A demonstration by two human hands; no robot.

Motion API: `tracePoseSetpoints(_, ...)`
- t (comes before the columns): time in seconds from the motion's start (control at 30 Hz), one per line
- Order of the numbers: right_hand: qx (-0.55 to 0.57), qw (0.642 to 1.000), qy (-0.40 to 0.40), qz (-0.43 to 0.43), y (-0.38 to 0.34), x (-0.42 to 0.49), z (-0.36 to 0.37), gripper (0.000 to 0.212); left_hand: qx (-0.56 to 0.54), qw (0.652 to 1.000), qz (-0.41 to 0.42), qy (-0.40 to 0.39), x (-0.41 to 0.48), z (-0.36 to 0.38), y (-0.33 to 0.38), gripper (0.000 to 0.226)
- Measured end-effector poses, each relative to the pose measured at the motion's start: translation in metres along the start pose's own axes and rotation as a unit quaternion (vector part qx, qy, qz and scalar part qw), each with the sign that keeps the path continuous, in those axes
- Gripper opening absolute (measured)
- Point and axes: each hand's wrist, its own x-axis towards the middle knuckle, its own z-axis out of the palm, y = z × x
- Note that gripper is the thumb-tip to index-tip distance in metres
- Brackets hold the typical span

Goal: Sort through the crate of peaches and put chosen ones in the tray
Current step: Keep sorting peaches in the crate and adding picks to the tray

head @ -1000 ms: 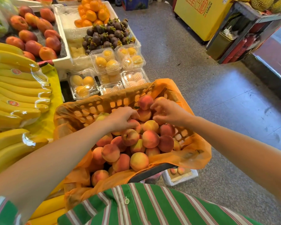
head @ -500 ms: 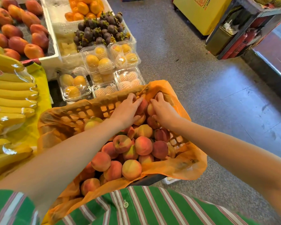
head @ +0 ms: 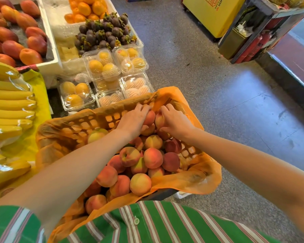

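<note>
An orange plastic crate (head: 88,120), lined with an orange bag, holds a heap of red-yellow peaches (head: 153,157) in front of me. Both hands reach into its far corner. My left hand (head: 132,120) curls over a peach (head: 150,117) at the top of the heap. My right hand (head: 174,121) grips another peach (head: 159,120) right beside it. The two peaches nearly touch. A white foam tray (head: 47,64) at the upper left holds reddish mangoes.
Banana bunches (head: 9,106) on yellow cloth lie at the left. Clear clamshell boxes of yellow fruit (head: 102,65) sit just beyond the crate. Mangosteens (head: 104,35) and oranges (head: 87,7) fill a white box behind them. Grey floor spreads right, with a yellow carton (head: 212,13).
Both hands have moved from the middle of the heap to the crate's far corner and closed on two peaches there. The view has shifted a little to the right.
</note>
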Motion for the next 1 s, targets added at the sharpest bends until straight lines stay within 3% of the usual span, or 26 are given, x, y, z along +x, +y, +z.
tracePoseSetpoints(0.27,0.107,0.994,-0.024,-0.022,0.003,-0.011,0.004,0.06,-0.044,0.997,0.025,-0.063,-0.008,-0.006,-0.022,0.068)
tracePoseSetpoints(0.43,0.153,0.985,-0.078,-0.028,-0.003,-0.019,0.001,0.057,-0.061,0.992,-0.004,-0.115,-0.024,-0.013,-0.042,0.066)
tracePoseSetpoints(0.6,0.178,0.973,-0.141,-0.036,-0.006,-0.02,-0.006,0.055,-0.055,0.991,0.018,-0.119,-0.035,-0.011,-0.04,0.065)
tracePoseSetpoints(0.87,0.186,0.978,-0.078,-0.057,-0.011,-0.014,0.004,0.054,-0.08,0.996,0.001,-0.045,-0.039,-0.005,-0.037,0.044)
tracePoseSetpoints(1.0,0.193,0.978,-0.049,-0.063,-0.014,-0.01,0.009,0.052,-0.05,0.997,-0.005,-0.059,-0.042,-0.006,-0.037,0.05)
